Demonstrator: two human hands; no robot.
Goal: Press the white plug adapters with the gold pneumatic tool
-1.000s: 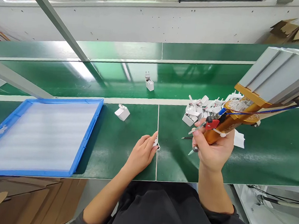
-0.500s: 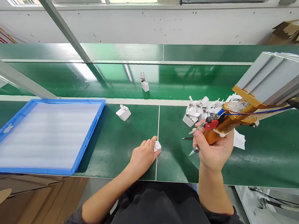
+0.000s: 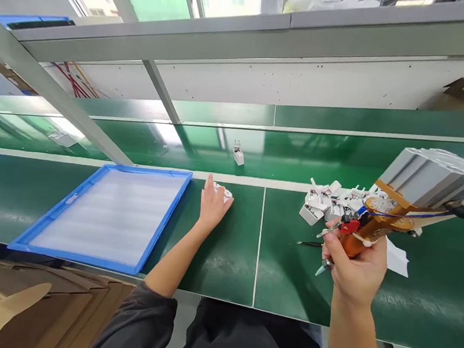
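My left hand (image 3: 211,209) is at the back of the green bench, just right of the blue tray. Its fingers are around white plastic charger parts (image 3: 227,195), partly hidden beneath them; I cannot tell whether these are one part or two. My right hand (image 3: 355,271) grips an orange glue dispensing gun (image 3: 367,234) with a grey metal body and a red switch near the thumb. Its pale teal nozzle (image 3: 320,270) points down and left above the bench. Behind the gun lies a heap of white charger housings (image 3: 314,208), partly covered by it.
The blue-rimmed tray (image 3: 165,219) with a white liner lies at the left. An upright charger with plug pins (image 3: 238,156) stands on the green strip behind. Tweezers (image 3: 310,243) and white paper (image 3: 397,259) lie near the gun. Grey frame posts (image 3: 161,92) cross the back.
My left hand has carried a small white part away from me and leftward, to the charger housing near the tray. My right hand still grips the gun. The view has tilted up and left.
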